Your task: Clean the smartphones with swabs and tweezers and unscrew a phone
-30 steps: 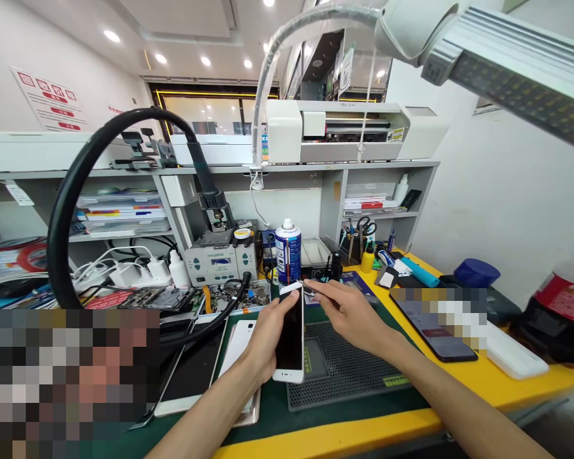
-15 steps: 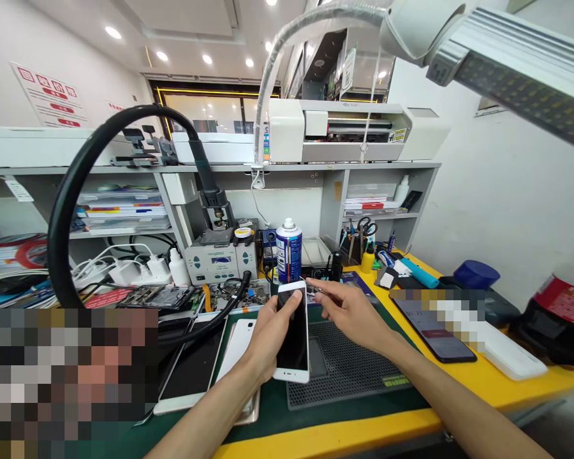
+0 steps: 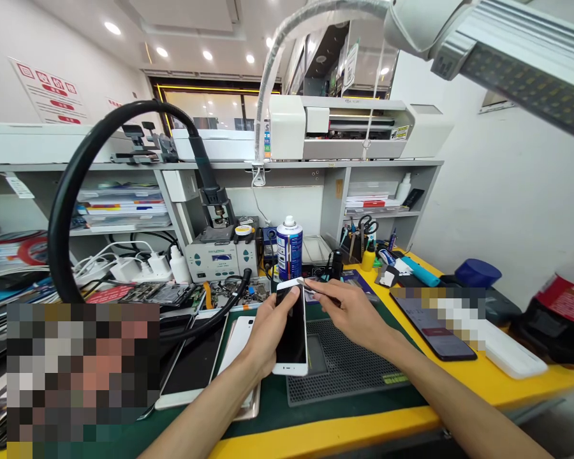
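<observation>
A smartphone point(image 3: 291, 338) with a white frame and a black screen is clasped in my left hand point(image 3: 266, 333), thumb lying over the upper screen. It is held upright and slightly tilted above the mat. My right hand point(image 3: 349, 305) pinches a thin metal tool point(image 3: 321, 292); its exact kind is too small to tell. The tool's tip is at the top right corner of the phone. Below my left forearm lies a white phone point(image 3: 238, 341), partly covered. To its left is a larger device with a dark screen point(image 3: 191, 364).
A grey perforated pad point(image 3: 349, 363) lies on the green mat point(image 3: 277, 414). Behind the phone stands a blue spray can point(image 3: 289, 248). A black hose point(image 3: 60, 210) arches on the left from a hot-air station point(image 3: 222, 258). Another phone point(image 3: 433, 325) rests on the yellow tabletop point(image 3: 507, 392).
My right hand has shifted slightly left, bringing the tool's tip onto the phone's top corner. The phone, still in my left hand, is a little higher in view.
</observation>
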The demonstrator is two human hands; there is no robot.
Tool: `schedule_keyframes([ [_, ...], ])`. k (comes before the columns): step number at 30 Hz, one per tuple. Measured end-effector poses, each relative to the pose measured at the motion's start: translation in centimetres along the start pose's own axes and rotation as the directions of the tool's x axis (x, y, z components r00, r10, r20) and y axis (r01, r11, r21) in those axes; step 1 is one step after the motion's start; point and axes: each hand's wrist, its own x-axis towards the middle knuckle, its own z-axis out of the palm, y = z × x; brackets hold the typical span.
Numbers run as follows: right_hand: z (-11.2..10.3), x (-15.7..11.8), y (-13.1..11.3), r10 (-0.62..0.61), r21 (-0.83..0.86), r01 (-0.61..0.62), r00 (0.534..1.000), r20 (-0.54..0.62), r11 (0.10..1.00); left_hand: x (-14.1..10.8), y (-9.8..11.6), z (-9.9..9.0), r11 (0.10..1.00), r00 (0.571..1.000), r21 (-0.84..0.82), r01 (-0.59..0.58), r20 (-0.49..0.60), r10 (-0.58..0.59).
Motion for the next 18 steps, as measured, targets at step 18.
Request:
schedule_keyframes([
  [18, -0.04, -0.9, -0.33, -0.143, 0.007, 0.144, 0.977, 0.161, 0.99, 0.34, 0.76, -0.48, 0.998, 0.997, -0.057, -0.026, -0.077, 0.021],
])
